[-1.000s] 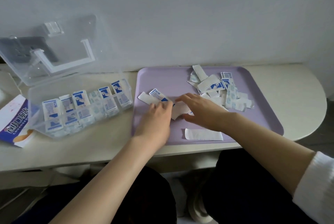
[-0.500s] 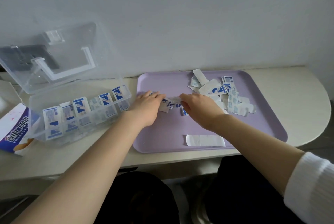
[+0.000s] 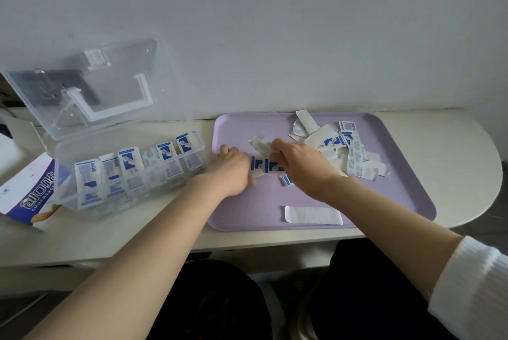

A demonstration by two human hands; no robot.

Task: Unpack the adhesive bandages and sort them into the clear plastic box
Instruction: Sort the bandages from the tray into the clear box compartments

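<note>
Bandages point(image 3: 264, 166) are now bunched, pinched between left hand point(image 3: 233, 168) and right hand point(image 3: 301, 165); judged light, floppy, best gripped edgewise.

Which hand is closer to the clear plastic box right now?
Left. The left hand is at the left edge of the tray, just right of the clear plastic box; the right hand is farther right, mid-tray. Both grip bandages.

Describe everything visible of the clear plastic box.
The clear plastic box sits on the pale tabletop, left of the lavender tray. Its hinged lid, bearing a white handle, stands swung open toward the wall. Blue-and-white bandage packets stand upright in a row inside. A printed carton lies beside its left end. The left hand and right hand, on the tray, do not touch it.
</note>
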